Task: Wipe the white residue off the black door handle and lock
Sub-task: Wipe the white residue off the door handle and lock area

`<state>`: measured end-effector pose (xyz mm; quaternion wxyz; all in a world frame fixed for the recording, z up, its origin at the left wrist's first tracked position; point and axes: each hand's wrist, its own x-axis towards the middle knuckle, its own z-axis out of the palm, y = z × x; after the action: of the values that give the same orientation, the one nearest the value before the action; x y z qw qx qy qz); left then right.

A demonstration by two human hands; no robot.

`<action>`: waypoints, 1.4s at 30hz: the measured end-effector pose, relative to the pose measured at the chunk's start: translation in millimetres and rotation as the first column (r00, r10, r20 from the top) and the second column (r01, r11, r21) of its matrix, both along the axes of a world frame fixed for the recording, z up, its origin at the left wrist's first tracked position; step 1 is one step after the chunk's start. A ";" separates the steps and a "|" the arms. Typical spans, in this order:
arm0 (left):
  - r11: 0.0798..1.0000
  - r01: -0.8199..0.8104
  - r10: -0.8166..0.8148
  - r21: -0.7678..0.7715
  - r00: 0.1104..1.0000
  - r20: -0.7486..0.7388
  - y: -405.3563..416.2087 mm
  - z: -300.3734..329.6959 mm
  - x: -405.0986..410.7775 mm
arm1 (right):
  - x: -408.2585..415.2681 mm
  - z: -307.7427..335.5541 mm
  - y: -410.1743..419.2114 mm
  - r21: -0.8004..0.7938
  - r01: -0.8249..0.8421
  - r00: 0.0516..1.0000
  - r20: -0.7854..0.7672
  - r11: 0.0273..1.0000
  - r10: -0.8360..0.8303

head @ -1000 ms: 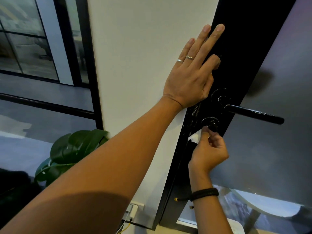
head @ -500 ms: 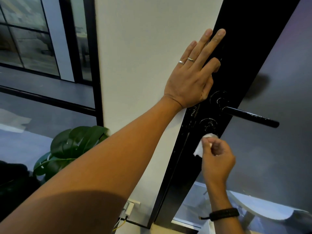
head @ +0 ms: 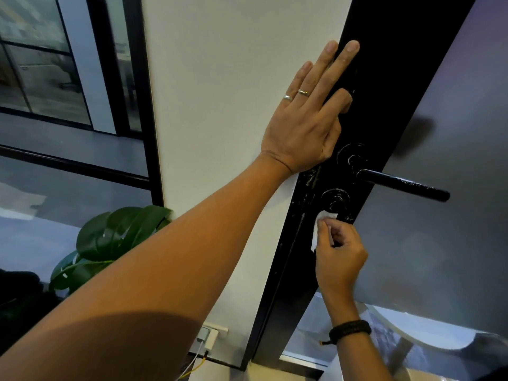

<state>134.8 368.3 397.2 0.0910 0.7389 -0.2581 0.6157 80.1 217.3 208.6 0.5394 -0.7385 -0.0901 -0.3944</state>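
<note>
Two hands were at work: your right hand [head: 339,253] pinched a white tissue [head: 320,225] just under the round lock [head: 336,200]. It looked thin and limp, so bunching it over a fingertip would suit. Above, your left hand [head: 305,122] lay flat, fingers spread, on the door frame [head: 384,64]. Beyond, the rigid black handle [head: 404,185] showed white streaks.
</note>
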 end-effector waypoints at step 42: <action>1.000 -0.011 0.010 -0.023 0.999 -0.037 -2.2 4.0 -4.7 | 6.6 -8.7 9.9 0.096 0.126 0.992 -0.005 0.987 -0.126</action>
<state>130.1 366.1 401.2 0.1012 0.7504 -0.2455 0.6053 86.6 227.2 199.9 0.5482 -0.7157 -0.0244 -0.4321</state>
